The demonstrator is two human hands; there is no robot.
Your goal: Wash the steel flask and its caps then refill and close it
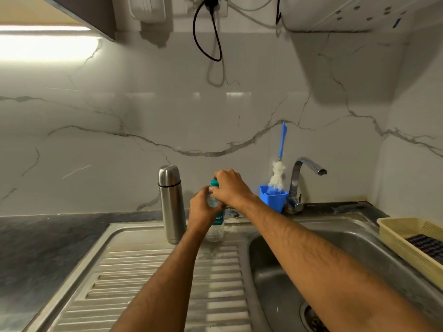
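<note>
Standing upright at the back edge of the steel drainboard (153, 271), the flask (171, 202) has its cap on and touches neither hand. Just beside it, toward the sink (282, 279), stands a clear plastic bottle (215, 230). The left hand (203, 209) has its fingers wrapped round the bottle's upper body, and the right hand (229, 185) has its fingers curled over the teal cap (213, 183). A blue cup (273, 200) with a bottle brush (278, 176) sits by the tap (304, 173) at the bench's back edge. A cream basket (412, 245) rests at the sink's right edge.
</note>
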